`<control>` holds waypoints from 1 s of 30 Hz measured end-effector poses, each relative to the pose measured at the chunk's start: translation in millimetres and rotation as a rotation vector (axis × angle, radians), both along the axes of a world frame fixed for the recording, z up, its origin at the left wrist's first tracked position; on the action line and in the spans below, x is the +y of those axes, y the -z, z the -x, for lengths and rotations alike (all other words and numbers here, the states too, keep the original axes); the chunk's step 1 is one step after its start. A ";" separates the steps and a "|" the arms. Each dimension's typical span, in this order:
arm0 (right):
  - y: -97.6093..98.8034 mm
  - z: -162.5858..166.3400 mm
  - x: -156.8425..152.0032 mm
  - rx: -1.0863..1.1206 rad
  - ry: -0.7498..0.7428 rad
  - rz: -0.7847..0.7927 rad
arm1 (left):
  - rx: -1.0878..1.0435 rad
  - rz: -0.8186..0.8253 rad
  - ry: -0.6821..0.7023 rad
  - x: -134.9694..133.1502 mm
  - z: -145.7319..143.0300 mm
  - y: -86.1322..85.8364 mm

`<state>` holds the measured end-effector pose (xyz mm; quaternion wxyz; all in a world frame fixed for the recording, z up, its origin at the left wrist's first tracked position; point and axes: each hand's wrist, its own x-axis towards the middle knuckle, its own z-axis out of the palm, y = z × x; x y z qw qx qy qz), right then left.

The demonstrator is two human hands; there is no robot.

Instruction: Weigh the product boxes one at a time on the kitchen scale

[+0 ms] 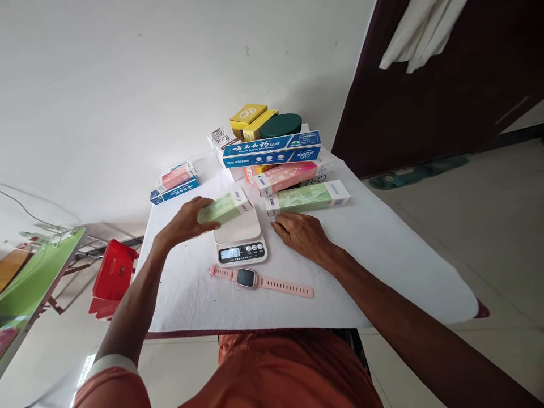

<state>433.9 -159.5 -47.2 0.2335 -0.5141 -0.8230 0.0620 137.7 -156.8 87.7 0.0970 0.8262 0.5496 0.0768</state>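
My left hand (187, 220) grips one end of a green toothpaste box (225, 208), thumb on the near side and fingers over the far side. The box is over the white plate of a kitchen scale (238, 229); whether it touches the plate I cannot tell. Digits glow on the scale's display (230, 253), too small to read surely. My right hand (300, 232) rests on the table right of the scale, fingers curled in, nothing visible in them. Just beyond it lies another green toothpaste box (312, 197). A pink-strapped smartwatch (246, 278) lies in front of the scale.
At the back of the white-covered table (382, 272) are piled a blue toothpaste box (272, 148), a pink box (293, 177), yellow boxes (249, 116) and a dark green round lid (281, 124). Two boxes (175, 184) lie at left. A red stool (114, 272) stands beside the table.
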 end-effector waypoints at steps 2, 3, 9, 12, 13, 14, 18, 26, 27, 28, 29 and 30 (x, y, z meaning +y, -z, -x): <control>-2.0 -0.2 -0.2 -0.015 0.006 0.032 | 0.053 0.041 0.060 1.5 -20.6 6.4; -2.8 -0.2 -0.2 -0.021 0.008 0.046 | 0.080 0.062 0.078 2.2 -28.4 9.7; -5.2 0.0 0.2 -0.041 0.003 0.075 | 0.158 0.089 0.082 2.4 -40.1 18.5; -6.2 -0.3 -0.4 -0.040 0.002 0.075 | 0.084 0.066 0.086 1.1 -33.1 12.4; -6.7 -0.4 -0.7 -0.039 0.002 0.076 | 0.030 0.043 0.090 0.7 -30.2 8.6; -7.2 -0.4 -1.1 -0.038 0.003 0.078 | -0.032 0.009 0.090 0.4 -27.5 3.9; -8.4 -0.2 -2.0 -0.041 0.011 0.089 | -0.197 -0.174 0.030 -1.4 -19.8 -17.8; -8.4 0.6 -1.4 -0.038 0.006 0.089 | -0.171 -0.233 0.021 -6.0 -19.0 -20.7; -8.7 0.7 -1.4 -0.039 0.008 0.094 | -0.152 -0.203 0.026 -5.8 -19.6 -16.1; -9.1 0.8 -1.4 -0.040 0.011 0.101 | -0.128 -0.166 0.034 -5.4 -20.5 -11.0; -9.6 0.9 -1.6 -0.042 0.014 0.108 | -0.096 -0.123 0.040 -5.0 -21.8 -5.5; -10.1 1.0 -1.8 -0.045 0.015 0.114 | -0.057 -0.081 0.044 -4.6 -23.4 0.0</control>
